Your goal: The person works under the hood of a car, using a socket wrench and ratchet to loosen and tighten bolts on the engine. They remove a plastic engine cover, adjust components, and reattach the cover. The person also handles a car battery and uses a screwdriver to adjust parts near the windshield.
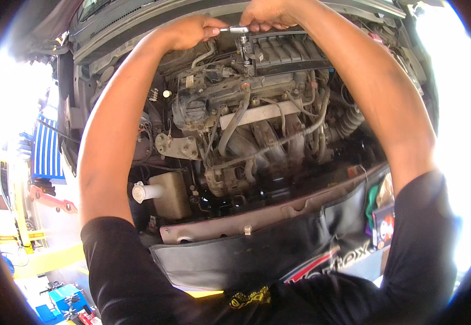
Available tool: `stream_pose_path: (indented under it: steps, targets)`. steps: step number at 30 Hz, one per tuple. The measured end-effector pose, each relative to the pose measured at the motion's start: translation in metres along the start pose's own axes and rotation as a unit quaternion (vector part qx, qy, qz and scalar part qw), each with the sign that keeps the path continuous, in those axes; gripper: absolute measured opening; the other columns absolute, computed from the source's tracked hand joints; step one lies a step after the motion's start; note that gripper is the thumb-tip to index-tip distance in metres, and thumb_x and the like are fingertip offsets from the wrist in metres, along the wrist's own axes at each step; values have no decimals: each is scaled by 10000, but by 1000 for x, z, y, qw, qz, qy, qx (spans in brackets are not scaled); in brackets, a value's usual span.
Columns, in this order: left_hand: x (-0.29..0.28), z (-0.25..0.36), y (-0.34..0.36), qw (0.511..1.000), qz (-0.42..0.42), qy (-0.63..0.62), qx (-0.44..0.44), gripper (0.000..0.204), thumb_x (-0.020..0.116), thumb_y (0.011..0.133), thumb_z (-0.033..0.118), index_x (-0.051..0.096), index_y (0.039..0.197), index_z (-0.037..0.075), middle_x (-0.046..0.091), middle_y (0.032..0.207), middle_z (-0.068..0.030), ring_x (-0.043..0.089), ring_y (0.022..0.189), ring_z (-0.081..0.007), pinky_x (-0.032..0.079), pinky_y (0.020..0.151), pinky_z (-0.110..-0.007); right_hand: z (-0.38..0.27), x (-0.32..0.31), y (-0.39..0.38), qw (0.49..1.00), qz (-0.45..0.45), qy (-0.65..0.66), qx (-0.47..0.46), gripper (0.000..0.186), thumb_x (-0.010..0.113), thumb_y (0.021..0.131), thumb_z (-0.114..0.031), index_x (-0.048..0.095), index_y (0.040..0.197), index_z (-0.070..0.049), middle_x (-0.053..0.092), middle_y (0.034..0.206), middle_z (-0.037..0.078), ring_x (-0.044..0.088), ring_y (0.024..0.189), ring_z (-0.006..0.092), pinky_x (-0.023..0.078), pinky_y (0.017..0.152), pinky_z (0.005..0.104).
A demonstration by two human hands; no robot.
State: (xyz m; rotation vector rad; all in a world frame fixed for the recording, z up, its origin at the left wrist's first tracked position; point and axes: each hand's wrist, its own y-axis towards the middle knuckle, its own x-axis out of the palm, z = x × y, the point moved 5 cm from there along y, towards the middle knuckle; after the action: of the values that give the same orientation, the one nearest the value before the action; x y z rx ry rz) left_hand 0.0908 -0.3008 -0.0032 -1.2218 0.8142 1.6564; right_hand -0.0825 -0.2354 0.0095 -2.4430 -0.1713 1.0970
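Both my arms reach over an open engine bay to a silver ratchet wrench (238, 30) at its far side. My left hand (192, 32) pinches one end of the ratchet between thumb and fingers. At the other end, my right hand (268, 15) has its fingers curled, with the fingertips against the tool. A metal shaft (244, 50) stands upright under the ratchet and runs down beside the black ribbed intake manifold (287, 51). What its lower end sits on is too small to tell. The dusty engine (230, 92) lies below my hands.
Hoses and a silver rail (262, 114) cross the engine's front. A reservoir with a white cap (147, 192) stands at the near left, by a metal bracket (177, 146). A black fender cover (246, 260) drapes the near edge. Blue striped panel (48, 149) and yellow equipment (46, 262) stand left.
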Motion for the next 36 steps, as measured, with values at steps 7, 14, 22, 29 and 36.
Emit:
stream_pose_path:
  steps: [7, 14, 22, 29, 36]
  targets:
    - [5, 16, 4, 996, 65, 61, 16, 354, 489, 1050, 269, 600, 1380, 204, 704, 1158, -163, 665, 1091, -316, 506, 930, -452, 0, -2, -8, 1000, -2, -22, 10, 265, 566, 933, -271, 624, 708, -143, 494, 578, -31, 403, 496, 107, 294, 448, 318]
    - [5, 71, -25, 978, 101, 144, -112, 323, 480, 1012, 209, 648, 1288, 210, 704, 1151, -149, 658, 1090, -357, 512, 941, -502, 3, -8, -20, 997, 20, -81, -3, 264, 545, 932, -264, 622, 714, -136, 477, 585, -23, 390, 508, 129, 303, 457, 351]
    - [0, 104, -24, 970, -13, 172, -173, 262, 543, 927, 121, 713, 1079, -7, 720, 1049, -223, 694, 998, -376, 546, 867, -479, -5, 0, -1, 990, -13, -121, -77, 181, 527, 899, -196, 696, 914, -132, 532, 686, -14, 449, 583, 142, 350, 488, 365]
    - [-2, 54, -14, 993, 52, 109, -17, 269, 546, 998, 176, 662, 1234, 117, 703, 1117, -203, 655, 1069, -401, 508, 907, -496, 0, 0, 30, 934, -12, -304, -184, 211, 546, 882, -199, 718, 930, -85, 681, 797, 66, 569, 661, 239, 441, 603, 428]
    - [6, 68, -38, 974, 89, 150, -145, 320, 512, 981, 148, 651, 1269, 135, 693, 1158, -200, 659, 1078, -382, 516, 933, -489, -5, 14, 9, 900, 54, -297, -316, 289, 632, 932, -290, 726, 1071, -56, 728, 985, 136, 669, 899, 267, 502, 814, 419]
